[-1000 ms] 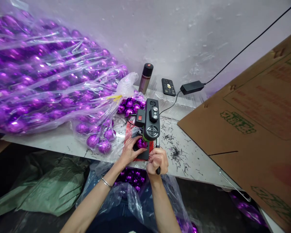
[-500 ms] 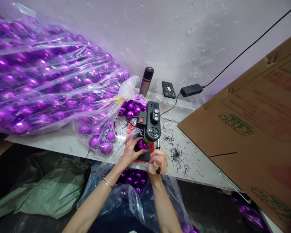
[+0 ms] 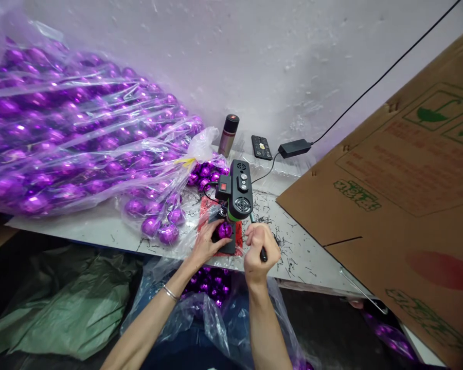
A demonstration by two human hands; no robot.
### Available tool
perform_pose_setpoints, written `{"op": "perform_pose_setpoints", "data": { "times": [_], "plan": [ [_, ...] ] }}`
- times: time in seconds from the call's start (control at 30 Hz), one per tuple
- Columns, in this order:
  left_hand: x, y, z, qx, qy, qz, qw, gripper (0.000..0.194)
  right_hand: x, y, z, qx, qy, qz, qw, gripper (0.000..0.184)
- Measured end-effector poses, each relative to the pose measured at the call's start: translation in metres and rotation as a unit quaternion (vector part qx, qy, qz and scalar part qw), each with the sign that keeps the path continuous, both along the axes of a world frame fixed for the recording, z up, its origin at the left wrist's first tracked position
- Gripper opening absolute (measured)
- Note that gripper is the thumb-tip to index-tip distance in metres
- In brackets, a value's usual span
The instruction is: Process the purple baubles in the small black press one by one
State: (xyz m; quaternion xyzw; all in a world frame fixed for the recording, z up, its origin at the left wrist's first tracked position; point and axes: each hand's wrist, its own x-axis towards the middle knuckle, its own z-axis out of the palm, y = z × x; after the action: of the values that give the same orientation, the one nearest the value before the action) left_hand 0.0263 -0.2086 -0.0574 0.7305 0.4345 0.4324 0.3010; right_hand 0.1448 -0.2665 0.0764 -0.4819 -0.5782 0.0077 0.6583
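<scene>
My left hand (image 3: 207,242) grips a shiny purple ball ornament (image 3: 224,230) between thumb and fingers, under the head of a small black bench drill press (image 3: 241,187). My right hand (image 3: 261,247) is wrapped round the lever handle (image 3: 263,254) on the machine's right side. The handle's black end pokes out of the fist. A red switch box sits on the machine's left. Its black base (image 3: 228,247) rests on a red sheet (image 3: 239,237). The tip of the tool above the ball is hidden by the housing.
A large clear bag of purple balls (image 3: 81,139) fills the left. Behind stand a spray can (image 3: 229,134), a phone (image 3: 261,147) and a power adapter (image 3: 294,148). A cardboard box (image 3: 393,205) leans at right. Black shavings (image 3: 293,246) litter the table; more balls (image 3: 212,285) lie below its edge.
My right hand has moved up and to the right with the lever handle, swinging it outward. My left hand stays at the ball. The whole view has shifted slightly.
</scene>
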Motion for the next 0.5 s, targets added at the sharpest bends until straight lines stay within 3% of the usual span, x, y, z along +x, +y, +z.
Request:
{"op": "perform_pose_setpoints", "data": {
  "times": [0.1,0.2,0.27,0.3,0.4,0.5],
  "plan": [
    [-0.006,-0.033,-0.004,0.048,0.017,-0.014,0.999,0.054,0.0,-0.001,0.008,-0.007,0.002,0.003,1.0,0.036],
    [-0.014,-0.075,-0.012,0.086,0.051,-0.068,0.993,0.082,0.001,-0.003,-0.002,0.004,-0.02,-0.005,1.0,0.034],
    [-0.02,-0.089,-0.015,0.069,0.054,-0.085,0.992,0.093,0.001,-0.004,-0.009,0.004,-0.033,-0.009,0.999,0.033],
    [-0.023,-0.087,-0.014,0.052,0.046,-0.076,0.995,0.086,0.001,-0.004,-0.012,0.005,-0.036,-0.01,0.999,0.033],
    [-0.028,-0.043,-0.002,0.001,-0.007,0.019,1.0,0.055,0.0,-0.003,-0.014,0.023,-0.036,-0.008,0.999,0.034],
    [-0.024,0.036,0.02,-0.023,-0.032,0.138,0.99,0.051,-0.001,-0.002,-0.014,0.032,-0.032,-0.012,0.999,0.035]
  ]
}}
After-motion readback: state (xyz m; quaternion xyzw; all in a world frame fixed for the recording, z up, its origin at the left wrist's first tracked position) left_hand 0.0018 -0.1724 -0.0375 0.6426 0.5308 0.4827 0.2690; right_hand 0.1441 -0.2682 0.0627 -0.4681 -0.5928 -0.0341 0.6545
